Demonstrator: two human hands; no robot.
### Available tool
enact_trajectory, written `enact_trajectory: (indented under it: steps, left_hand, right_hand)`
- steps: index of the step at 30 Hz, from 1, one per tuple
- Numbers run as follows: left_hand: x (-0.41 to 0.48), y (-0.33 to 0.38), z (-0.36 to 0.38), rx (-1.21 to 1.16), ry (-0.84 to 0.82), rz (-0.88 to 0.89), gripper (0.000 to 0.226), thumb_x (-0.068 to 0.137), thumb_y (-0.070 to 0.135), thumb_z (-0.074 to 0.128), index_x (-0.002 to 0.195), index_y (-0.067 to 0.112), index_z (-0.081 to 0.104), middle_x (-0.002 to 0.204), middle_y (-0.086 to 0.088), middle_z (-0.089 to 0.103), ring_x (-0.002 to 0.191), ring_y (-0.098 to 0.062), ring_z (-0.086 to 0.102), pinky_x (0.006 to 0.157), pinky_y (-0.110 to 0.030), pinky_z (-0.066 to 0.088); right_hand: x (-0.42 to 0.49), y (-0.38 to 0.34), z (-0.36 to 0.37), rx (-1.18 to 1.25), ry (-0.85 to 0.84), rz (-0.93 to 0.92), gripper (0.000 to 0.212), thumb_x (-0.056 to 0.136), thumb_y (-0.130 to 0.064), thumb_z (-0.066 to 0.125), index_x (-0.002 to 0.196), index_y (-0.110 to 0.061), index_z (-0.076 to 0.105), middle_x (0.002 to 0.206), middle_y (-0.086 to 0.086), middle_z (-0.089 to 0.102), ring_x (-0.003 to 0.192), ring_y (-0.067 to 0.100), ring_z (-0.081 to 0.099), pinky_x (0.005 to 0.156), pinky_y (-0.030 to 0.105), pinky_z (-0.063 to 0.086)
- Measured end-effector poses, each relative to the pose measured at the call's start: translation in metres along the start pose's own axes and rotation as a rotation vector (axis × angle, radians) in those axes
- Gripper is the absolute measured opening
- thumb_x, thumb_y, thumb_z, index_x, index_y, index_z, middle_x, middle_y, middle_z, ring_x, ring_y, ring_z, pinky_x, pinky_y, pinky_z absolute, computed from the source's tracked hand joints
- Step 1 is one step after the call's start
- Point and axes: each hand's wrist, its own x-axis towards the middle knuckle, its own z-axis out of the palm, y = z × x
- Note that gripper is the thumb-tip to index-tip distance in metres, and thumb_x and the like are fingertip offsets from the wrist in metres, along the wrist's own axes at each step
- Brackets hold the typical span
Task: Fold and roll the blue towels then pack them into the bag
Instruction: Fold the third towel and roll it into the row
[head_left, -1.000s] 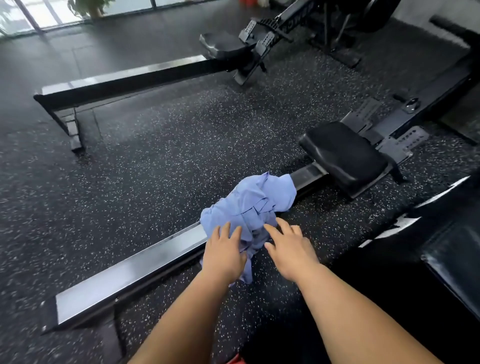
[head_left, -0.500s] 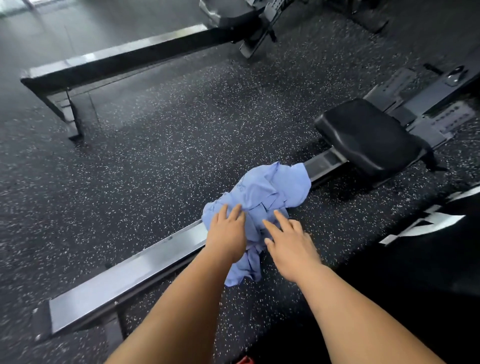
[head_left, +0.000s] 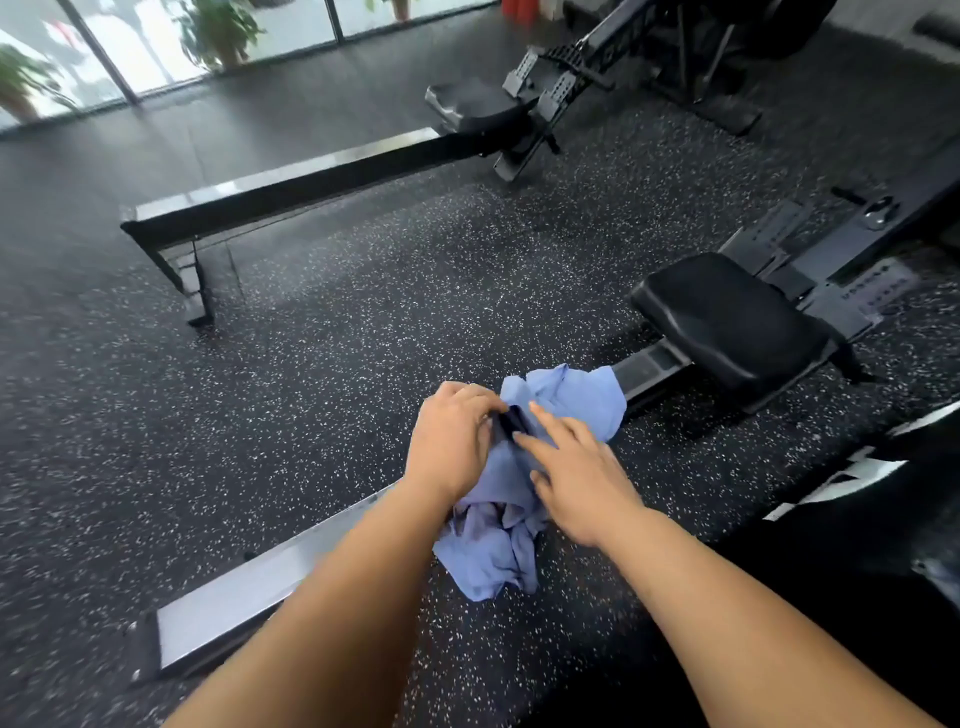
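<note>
The crumpled blue cloth towel (head_left: 569, 397) lies bunched under both hands. The left hand (head_left: 451, 441) curls round a fold; the right hand (head_left: 582, 480) rests flat on it. Folding seems unstarted; next it needs spreading out.

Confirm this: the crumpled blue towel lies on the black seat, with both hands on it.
Wrong. The head view shows the towel on the rail, short of the seat; the left hand and right hand are on it.

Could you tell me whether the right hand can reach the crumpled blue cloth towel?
Probably yes: the right hand lies flat on the crumpled blue cloth towel, with nothing between; the left hand grips it alongside.
</note>
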Motion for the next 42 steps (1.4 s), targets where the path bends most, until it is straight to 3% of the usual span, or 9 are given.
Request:
enact_trajectory:
  steps: [6,13,17,21,25,30,34,38,42]
  left_hand:
    - [0.003,0.034,-0.061,-0.098,-0.023,-0.041,0.019,0.087,0.016,0.075,0.098,0.031,0.077,0.099,0.012,0.073,0.106,-0.021,0.058,0.097,-0.044,0.049]
    - [0.0,0.075,-0.116,-0.153,0.025,-0.075,0.034,0.085,0.023,0.079,0.113,0.035,0.065,0.092,0.024,0.071,0.103,-0.015,0.061,0.097,-0.041,0.049]
    - [-0.014,0.091,-0.128,-0.136,0.015,-0.101,0.041,0.078,0.038,0.08,0.111,0.042,0.055,0.087,0.031,0.068,0.099,-0.015,0.066,0.095,-0.047,0.053]
    - [-0.028,0.117,-0.134,-0.115,-0.056,-0.107,0.039,0.074,0.058,0.079,0.102,0.044,0.055,0.09,0.026,0.067,0.099,-0.014,0.066,0.093,-0.045,0.055]
    - [-0.037,0.147,-0.132,-0.073,-0.053,-0.068,0.05,0.074,0.068,0.077,0.113,0.04,0.062,0.102,0.022,0.07,0.105,-0.012,0.067,0.094,-0.042,0.056]
    - [-0.047,0.203,-0.127,-0.09,-0.008,-0.013,0.05,0.076,0.067,0.077,0.115,0.038,0.064,0.108,0.02,0.07,0.105,-0.014,0.067,0.094,-0.041,0.053]
    - [-0.048,0.255,-0.115,-0.111,0.036,0.079,0.023,0.086,0.051,0.076,0.098,0.032,0.068,0.094,0.013,0.073,0.095,-0.02,0.069,0.085,-0.04,0.054]
    - [-0.046,0.304,-0.112,-0.189,0.024,0.178,0.012,0.095,0.042,0.072,0.093,0.03,0.075,0.086,0.009,0.076,0.086,-0.019,0.07,0.077,-0.037,0.054]
    - [-0.042,0.345,-0.117,-0.214,-0.013,0.34,0.017,0.101,0.036,0.065,0.098,0.027,0.08,0.092,0.005,0.078,0.089,-0.021,0.07,0.077,-0.036,0.052]
  right_hand:
    - [-0.009,-0.037,-0.056,0.049,0.04,-0.117,0.056,0.101,-0.02,0.05,0.155,-0.032,0.043,0.168,-0.023,0.017,0.146,0.018,0.024,0.116,0.05,0.038]
    - [-0.041,-0.054,-0.122,0.116,0.196,-0.09,0.063,0.086,-0.009,0.049,0.144,-0.028,0.058,0.151,-0.014,0.047,0.133,0.025,0.045,0.113,0.045,0.041]
    - [-0.065,-0.058,-0.162,0.161,0.278,-0.088,0.065,0.085,-0.001,0.048,0.146,-0.02,0.058,0.153,-0.009,0.049,0.137,0.026,0.047,0.116,0.042,0.039]
    - [-0.097,-0.063,-0.198,0.188,0.373,-0.094,0.068,0.086,0.007,0.047,0.149,-0.016,0.057,0.154,-0.005,0.05,0.139,0.022,0.047,0.116,0.032,0.036]
    - [-0.136,-0.066,-0.224,0.274,0.503,-0.1,0.06,0.088,0.01,0.049,0.141,-0.015,0.065,0.146,-0.005,0.059,0.13,0.015,0.055,0.109,0.022,0.038]
    - [-0.191,-0.051,-0.249,0.346,0.747,-0.112,0.044,0.09,0.004,0.061,0.126,-0.018,0.076,0.125,-0.009,0.071,0.113,0.009,0.065,0.105,0.025,0.048]
    - [-0.247,-0.034,-0.27,0.366,0.924,-0.049,0.035,0.087,-0.004,0.075,0.117,-0.022,0.08,0.11,-0.012,0.075,0.095,0.006,0.069,0.094,0.027,0.054]
    - [-0.306,0.001,-0.283,0.366,1.103,0.11,0.023,0.087,-0.016,0.082,0.108,-0.027,0.082,0.094,-0.014,0.076,0.084,0.004,0.07,0.087,0.031,0.057]
    - [-0.368,0.037,-0.281,0.401,1.227,0.309,0.015,0.088,-0.028,0.082,0.103,-0.03,0.083,0.086,-0.017,0.076,0.082,0.0,0.069,0.082,0.022,0.055]
